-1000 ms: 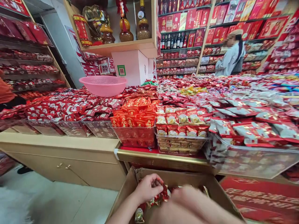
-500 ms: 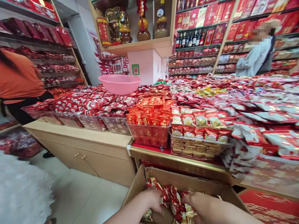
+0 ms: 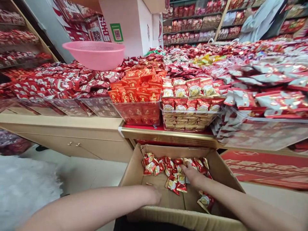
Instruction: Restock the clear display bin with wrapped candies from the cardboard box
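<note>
A cardboard box (image 3: 169,218) with its top open holds loose red-and-gold wrapped packets (image 3: 173,184), most of them toward its far side. My right hand (image 3: 192,175) reaches in among these packets and touches them, its visible fingers stretched forward and apart. Down inside the near left part of the box is my left hand (image 3: 154,195), bent at the wrist. Its fingers are mostly hidden, so whether it holds anything does not show. One packet (image 3: 205,201) lies apart, beneath my right forearm.
Behind the box, a clear bin (image 3: 190,120) of similar durian packets stands on the counter, beside a bin of orange-red packets (image 3: 138,113). A pink basket (image 3: 96,57) rests on the heaped sweets. White fluffy material (image 3: 29,192) is at left. A person in light blue (image 3: 261,22) stands behind.
The view has tilted down, showing more of the box. My hands have moved apart: the left toward the near left side, the right staying among the packets, now spread toward the far side.
</note>
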The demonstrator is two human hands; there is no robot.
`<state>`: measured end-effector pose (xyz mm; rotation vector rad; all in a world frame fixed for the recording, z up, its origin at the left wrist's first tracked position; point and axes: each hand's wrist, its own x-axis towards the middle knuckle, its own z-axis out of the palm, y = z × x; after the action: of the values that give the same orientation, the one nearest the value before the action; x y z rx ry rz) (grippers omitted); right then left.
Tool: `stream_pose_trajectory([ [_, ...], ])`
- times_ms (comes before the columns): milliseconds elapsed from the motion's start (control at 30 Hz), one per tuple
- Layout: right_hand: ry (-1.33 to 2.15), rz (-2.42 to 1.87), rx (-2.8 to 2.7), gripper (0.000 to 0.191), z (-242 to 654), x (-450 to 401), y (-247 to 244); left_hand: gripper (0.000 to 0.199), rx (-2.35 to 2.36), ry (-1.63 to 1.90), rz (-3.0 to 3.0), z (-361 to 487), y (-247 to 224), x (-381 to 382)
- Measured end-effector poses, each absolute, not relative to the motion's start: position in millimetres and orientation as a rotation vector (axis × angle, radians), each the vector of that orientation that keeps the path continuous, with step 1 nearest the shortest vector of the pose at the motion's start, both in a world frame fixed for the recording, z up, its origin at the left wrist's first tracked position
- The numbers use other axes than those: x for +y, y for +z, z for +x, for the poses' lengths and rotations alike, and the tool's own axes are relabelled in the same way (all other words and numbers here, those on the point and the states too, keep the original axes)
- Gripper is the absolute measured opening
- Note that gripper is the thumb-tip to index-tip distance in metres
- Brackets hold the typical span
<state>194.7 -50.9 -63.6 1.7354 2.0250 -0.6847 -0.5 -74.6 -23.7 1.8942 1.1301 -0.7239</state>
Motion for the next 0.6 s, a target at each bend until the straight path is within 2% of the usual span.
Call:
stream_pose_trajectory([
  [100, -0.549, 1.887, 1.985, 0.053, 197, -45, -58, 0.041, 1.095, -0.879, 1.928, 5, 3, -79],
  [267, -0.710, 2.034, 1.851, 0.088, 222, -29, -72, 0.051, 1.122, -0.885, 1.991, 6, 20, -75],
  [400, -0.766, 1.975, 2.092, 0.081, 223, -29, -78, 0.059, 1.147, -0.709, 2.159, 6, 17, -73],
  [500, -0.714, 1.942, 2.149, 0.073, 209, -40, -70, 0.054, 1.128, -0.676, 2.184, 6, 16, -80],
  [600, -0.620, 1.976, 2.135, 0.071, 195, -53, -56, 0.040, 1.109, -0.687, 2.184, 5, 13, -87],
])
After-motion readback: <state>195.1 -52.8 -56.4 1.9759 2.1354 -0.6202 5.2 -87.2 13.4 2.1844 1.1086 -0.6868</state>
